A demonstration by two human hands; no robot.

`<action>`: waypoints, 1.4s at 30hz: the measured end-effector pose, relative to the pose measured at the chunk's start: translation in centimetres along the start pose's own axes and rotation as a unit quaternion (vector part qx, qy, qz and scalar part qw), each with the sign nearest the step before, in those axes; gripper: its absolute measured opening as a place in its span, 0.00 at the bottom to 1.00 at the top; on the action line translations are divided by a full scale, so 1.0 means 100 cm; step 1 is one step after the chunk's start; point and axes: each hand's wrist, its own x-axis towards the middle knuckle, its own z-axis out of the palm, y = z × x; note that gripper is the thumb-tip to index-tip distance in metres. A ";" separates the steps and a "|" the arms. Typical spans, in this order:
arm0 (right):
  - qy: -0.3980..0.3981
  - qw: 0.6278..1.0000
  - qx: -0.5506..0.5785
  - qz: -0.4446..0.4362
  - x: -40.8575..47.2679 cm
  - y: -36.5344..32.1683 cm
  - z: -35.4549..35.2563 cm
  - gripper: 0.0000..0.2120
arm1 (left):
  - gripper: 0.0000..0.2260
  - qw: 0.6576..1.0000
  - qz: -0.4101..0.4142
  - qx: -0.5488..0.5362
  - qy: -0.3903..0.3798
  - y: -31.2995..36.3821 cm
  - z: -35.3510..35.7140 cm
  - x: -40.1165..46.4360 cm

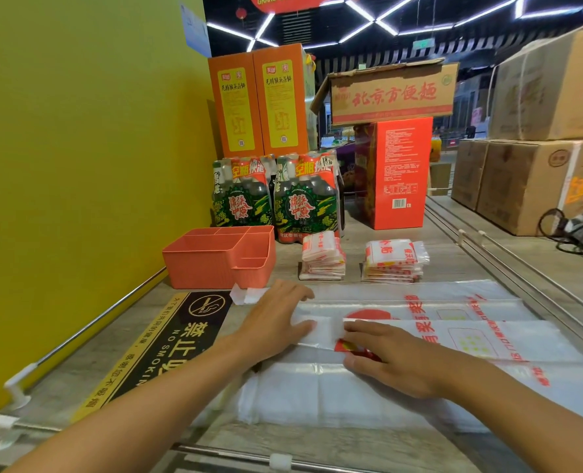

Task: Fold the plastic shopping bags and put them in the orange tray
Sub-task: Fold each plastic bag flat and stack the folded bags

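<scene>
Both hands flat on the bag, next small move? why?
Probably fold the long right-hand stretch of the plastic bag back toward the hands. Left hand and right hand press only its left end flat; the rest lies unfolded, and the orange tray looks empty.

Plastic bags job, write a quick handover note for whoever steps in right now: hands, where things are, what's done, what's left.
Left hand: flat, fingers straight, pressing the left end of the plastic bag spread on the shelf.
Right hand: also flat on the same bag, beside the left, over a fold edge.
Orange tray: back left by the yellow wall; no bags visible in its compartments.
Two stacks of folded bags sit just right of the tray.
Done: bag partly folded lengthwise.
Left: finish folding it, then move the folded bags into the tray.
</scene>
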 end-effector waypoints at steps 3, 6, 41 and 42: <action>0.001 1.000 -0.008 0.005 0.001 0.000 0.000 0.31 | 0.11 1.000 -0.010 0.013 0.014 0.002 -0.002 -0.001; 0.009 1.000 -0.005 0.000 -0.001 -0.003 -0.002 0.30 | 0.06 0.999 -0.015 -0.027 -0.030 -0.001 -0.004 -0.009; -0.025 0.998 -0.057 -0.023 0.008 -0.028 0.011 0.32 | 0.30 0.964 -0.035 -0.018 -0.261 0.004 -0.025 -0.049; -0.026 0.998 -0.057 -0.023 0.008 -0.028 0.011 0.32 | 0.31 0.969 -0.057 -0.018 -0.240 0.000 -0.025 -0.049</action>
